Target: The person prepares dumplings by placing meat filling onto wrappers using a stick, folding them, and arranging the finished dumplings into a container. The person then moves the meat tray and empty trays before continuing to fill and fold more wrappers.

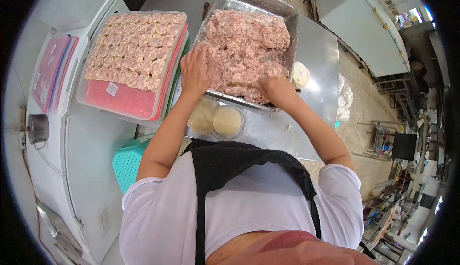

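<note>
A metal tray (293,35) holds a large mass of minced meat (244,44). My left hand (195,71) lies at the tray's left edge, fingers stretched against the meat. At the tray's near right corner my right hand (278,92) is closed by the meat; what it holds is hidden. Two stacks of pale round wrappers (227,121) (203,116) lie between my forearms, just below the tray. To the left, a stacked lidded container (98,99) carries rows of filled dumplings (139,44). One more pale round piece (301,74) sits right of the tray.
The metal table (321,49) bears the trays. A turquoise perforated basket (128,164) is below its left side. Further left are a white appliance (91,169), a metal pot (38,128) and stacked lids (50,73). A white freezer (362,23) and metal racks (383,140) stand right.
</note>
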